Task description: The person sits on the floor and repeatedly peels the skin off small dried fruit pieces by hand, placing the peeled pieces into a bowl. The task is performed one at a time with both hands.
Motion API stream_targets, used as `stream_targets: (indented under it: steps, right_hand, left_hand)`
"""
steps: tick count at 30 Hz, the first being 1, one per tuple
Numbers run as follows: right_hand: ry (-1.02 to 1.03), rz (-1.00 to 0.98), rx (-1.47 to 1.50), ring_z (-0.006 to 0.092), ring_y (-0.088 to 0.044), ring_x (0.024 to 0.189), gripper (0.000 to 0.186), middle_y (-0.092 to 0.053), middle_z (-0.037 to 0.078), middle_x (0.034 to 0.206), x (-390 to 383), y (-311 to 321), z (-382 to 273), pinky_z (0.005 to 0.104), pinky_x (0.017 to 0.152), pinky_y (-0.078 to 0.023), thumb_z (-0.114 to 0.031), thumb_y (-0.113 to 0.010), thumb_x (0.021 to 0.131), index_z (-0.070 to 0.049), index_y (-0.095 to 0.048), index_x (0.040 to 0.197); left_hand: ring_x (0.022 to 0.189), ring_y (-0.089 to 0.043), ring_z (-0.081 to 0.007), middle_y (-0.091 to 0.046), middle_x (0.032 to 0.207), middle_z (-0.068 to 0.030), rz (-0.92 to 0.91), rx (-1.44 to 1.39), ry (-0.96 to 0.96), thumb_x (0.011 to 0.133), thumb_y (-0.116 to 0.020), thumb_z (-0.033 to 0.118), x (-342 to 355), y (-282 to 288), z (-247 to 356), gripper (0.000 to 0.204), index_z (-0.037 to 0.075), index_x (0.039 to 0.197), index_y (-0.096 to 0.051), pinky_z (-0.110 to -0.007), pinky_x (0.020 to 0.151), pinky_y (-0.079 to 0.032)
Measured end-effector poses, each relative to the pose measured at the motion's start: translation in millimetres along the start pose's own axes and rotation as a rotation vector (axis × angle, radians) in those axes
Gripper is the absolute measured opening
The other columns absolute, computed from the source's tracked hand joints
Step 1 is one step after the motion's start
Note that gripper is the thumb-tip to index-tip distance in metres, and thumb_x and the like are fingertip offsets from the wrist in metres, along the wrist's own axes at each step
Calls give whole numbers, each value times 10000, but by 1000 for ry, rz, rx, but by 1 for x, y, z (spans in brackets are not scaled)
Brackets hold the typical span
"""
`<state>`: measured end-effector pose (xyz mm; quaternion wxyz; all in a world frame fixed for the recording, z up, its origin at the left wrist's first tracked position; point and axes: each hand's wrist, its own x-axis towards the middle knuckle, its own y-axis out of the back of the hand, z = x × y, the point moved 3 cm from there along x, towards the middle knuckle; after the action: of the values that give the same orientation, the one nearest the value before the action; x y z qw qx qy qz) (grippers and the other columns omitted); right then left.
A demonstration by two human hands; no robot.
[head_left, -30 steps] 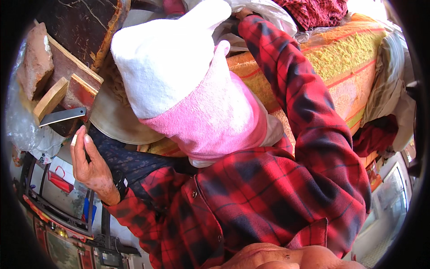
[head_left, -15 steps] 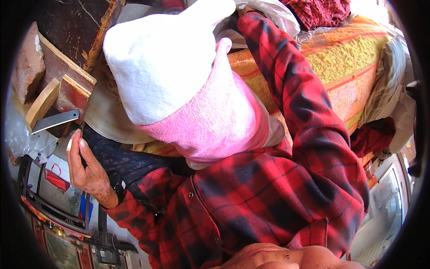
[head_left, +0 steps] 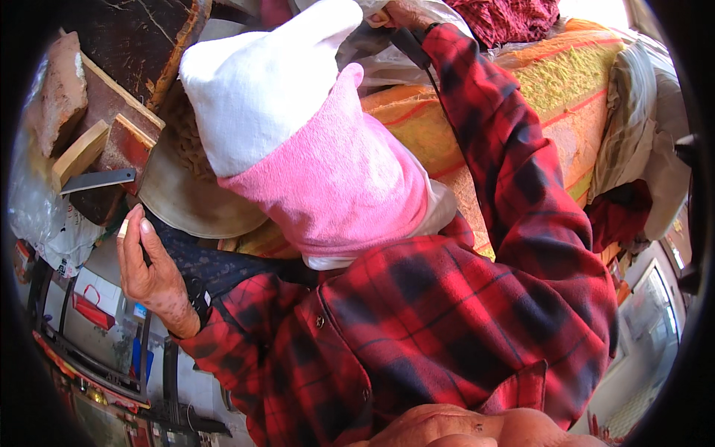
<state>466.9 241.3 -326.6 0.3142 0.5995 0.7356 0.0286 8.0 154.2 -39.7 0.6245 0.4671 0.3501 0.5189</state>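
Observation:
My left hand [head_left: 153,274] is low at the left, fingers pinched on a short white stick [head_left: 123,229], like a cigarette, just below a flat metal strip [head_left: 97,179] on wooden blocks [head_left: 78,153]. My right hand [head_left: 402,15] reaches to the top, partly cut off, by a crumpled white plastic bag [head_left: 447,22]; its fingers are bent on something small that I cannot make out, near a dark strap [head_left: 408,45]. Between my arms a white and pink towel [head_left: 313,186] is draped over a bulky shape, hiding what is beneath. My red plaid sleeves cover both forearms.
An orange-yellow striped padded cloth [head_left: 566,82] lies behind the towel. A shallow beige pan [head_left: 194,205], a dark worn board [head_left: 119,37], a plastic sack [head_left: 56,231], dark red bundled fabric [head_left: 499,18] and pale hanging cloths [head_left: 625,127] surround me. Metal frames with small items are at lower left.
My right hand has shifted slightly left and more of it and the dark strap shows. The white towel's upper end has moved a little left. My left hand keeps the same pinch.

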Motion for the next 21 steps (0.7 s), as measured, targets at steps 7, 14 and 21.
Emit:
stream_targets:
  steps: [7, 14, 21]
  right_hand:
    - [-6, 1, 308, 105, -563, 667, 159, -595, 10, 735, -48, 40, -61, 277, 584, -450, -193, -635, 891, -41, -677, 875]
    - [629, 107, -52, 72, -463, 613, 136, -532, -24, 754, -117, 88, -182, 232, 527, -376, -122, -583, 919, -22, -675, 922]
    - [32, 588, 531, 26, -459, 612, 164, -546, -19, 788, -154, 91, -289, 191, 502, -369, -137, -556, 970, -7, -596, 1063]
  left_hand:
    - [916, -670, -283, -692, 1027, -144, 24, 0, 9, 931, -584, 16, -15, 10, 6, 164, -23, 1064, -671, -352, 806, -526]
    - [912, -669, -297, -687, 1012, -142, 65, -21, -74, 931, -589, 34, -30, 16, 13, 171, 4, 1078, -670, -362, 784, -534]
    - [914, -670, -290, -687, 1012, -140, 123, -29, -102, 921, -605, 30, -42, 29, 18, 175, 13, 1082, -674, -365, 783, -535]
